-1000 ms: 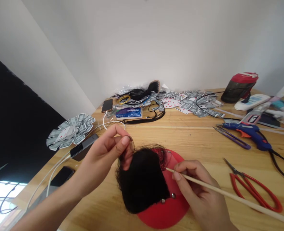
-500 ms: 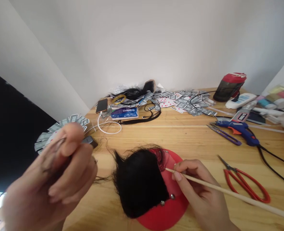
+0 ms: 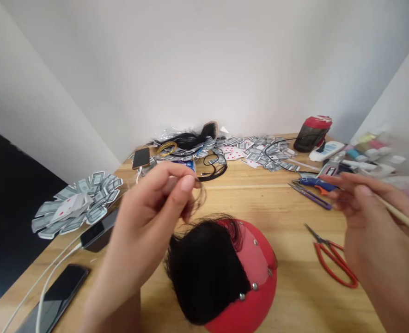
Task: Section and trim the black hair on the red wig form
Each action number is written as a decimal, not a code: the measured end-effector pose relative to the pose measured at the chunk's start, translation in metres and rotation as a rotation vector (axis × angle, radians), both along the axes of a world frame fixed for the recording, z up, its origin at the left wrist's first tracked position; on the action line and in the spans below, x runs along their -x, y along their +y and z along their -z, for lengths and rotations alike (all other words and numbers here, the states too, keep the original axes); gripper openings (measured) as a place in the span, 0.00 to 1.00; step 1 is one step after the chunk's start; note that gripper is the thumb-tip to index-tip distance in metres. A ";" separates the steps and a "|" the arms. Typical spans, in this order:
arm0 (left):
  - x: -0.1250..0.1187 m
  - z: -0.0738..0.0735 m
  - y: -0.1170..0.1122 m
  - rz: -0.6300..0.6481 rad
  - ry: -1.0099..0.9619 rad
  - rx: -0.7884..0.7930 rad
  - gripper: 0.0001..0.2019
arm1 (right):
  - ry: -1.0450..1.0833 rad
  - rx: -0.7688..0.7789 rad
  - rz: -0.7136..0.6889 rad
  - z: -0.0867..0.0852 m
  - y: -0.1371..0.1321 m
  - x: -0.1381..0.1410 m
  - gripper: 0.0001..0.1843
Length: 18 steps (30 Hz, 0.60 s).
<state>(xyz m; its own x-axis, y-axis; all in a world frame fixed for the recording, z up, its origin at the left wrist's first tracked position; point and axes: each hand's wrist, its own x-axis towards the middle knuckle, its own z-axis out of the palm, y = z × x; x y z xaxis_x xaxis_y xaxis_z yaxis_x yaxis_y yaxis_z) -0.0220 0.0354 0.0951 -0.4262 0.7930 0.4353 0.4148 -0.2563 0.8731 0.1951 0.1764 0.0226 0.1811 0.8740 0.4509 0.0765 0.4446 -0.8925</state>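
Note:
A few thin dark hair strands (image 3: 202,196) curl from between the thumb and forefinger of my left hand (image 3: 155,208), which is closed in a pinch above the table. Below it rests a red dome-shaped form (image 3: 265,300) with silver pins (image 3: 242,296). Dense black hair (image 3: 207,273) covers its left side, and loose hairs curl over a pink patch (image 3: 251,259). Off to the right, my right hand (image 3: 377,217) is raised with a thin wooden stick (image 3: 403,217) lying in its grip. The stick's tip is not clearly visible.
Red-handled scissors (image 3: 334,266), purple snips (image 3: 310,196) and a blue glue gun (image 3: 310,181) lie at right. Phones (image 3: 64,289) with white cables and fanned playing cards (image 3: 70,208) occupy the left. More cards (image 3: 270,152) and black hair bundles (image 3: 186,139) sit at the back.
My left hand has moved right and turned, bringing the pinched strands above the red form. My right hand has drawn the stick away from the pink patch, up and to the right.

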 end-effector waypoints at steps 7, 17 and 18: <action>0.003 0.028 0.043 0.254 -0.278 0.040 0.08 | -0.526 -0.024 -0.474 -0.038 -0.009 0.034 0.18; 0.015 0.035 0.055 0.281 -0.477 0.040 0.11 | -0.170 0.207 -0.903 -0.032 0.010 0.064 0.14; 0.017 0.034 0.056 0.329 -0.551 0.078 0.13 | -0.098 0.249 -0.932 -0.032 0.016 0.060 0.16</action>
<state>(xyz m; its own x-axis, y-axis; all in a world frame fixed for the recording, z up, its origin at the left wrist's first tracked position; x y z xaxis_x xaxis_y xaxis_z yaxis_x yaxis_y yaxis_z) -0.0394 0.0913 0.0615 -0.3003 0.9406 0.1584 -0.1887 -0.2213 0.9568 0.1350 0.1921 0.0547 -0.6611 0.7204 0.2095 -0.1318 0.1634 -0.9777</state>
